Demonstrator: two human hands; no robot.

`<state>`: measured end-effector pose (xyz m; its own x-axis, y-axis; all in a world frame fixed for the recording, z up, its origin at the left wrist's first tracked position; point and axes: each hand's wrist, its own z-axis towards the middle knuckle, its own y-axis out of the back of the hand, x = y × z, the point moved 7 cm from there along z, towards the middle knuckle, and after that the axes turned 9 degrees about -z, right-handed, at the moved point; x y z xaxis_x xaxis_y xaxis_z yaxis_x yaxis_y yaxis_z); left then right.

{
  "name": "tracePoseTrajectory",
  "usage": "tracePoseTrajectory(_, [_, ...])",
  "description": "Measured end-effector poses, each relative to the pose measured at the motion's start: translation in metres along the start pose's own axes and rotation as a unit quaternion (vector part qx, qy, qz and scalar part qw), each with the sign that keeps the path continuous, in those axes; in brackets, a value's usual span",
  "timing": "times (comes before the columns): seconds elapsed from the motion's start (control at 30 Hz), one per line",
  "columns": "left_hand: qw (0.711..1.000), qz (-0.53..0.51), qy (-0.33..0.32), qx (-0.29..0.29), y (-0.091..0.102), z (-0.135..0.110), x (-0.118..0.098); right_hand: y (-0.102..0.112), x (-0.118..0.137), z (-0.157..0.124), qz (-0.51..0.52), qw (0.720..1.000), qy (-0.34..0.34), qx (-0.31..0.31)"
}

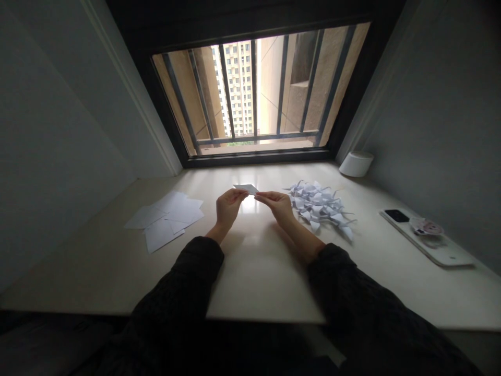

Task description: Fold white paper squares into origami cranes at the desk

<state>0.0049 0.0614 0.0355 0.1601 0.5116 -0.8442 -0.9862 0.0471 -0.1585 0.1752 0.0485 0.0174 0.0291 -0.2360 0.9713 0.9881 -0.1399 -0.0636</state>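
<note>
A small folded piece of white paper is pinched between my left hand and my right hand, held just above the glossy cream desktop. Its tip points away from me, and part of it is hidden by my fingers. To the right of my right hand lies a heap of white folded paper cranes. Several loose white paper sheets overlap on the desk, left of my left hand.
A barred window fills the far side, with a tall building beyond it. Walls close in on both sides. A white cylindrical object stands in the far right corner. A long white flat case with a dark patch and a round sticker lies along the right wall.
</note>
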Motion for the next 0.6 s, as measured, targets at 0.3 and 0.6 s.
tracePoseTrajectory(0.3, [0.999, 0.028, -0.02, -0.008, 0.0005, -0.003, -0.0088, -0.0035, 0.001, 0.0002, 0.052, 0.998, -0.014, 0.016])
tracePoseTrajectory(0.6, [0.998, 0.04, -0.032, -0.019, -0.0005, -0.0052, -0.0075, -0.0025, -0.007, 0.0025, 0.079, 0.997, -0.025, -0.003])
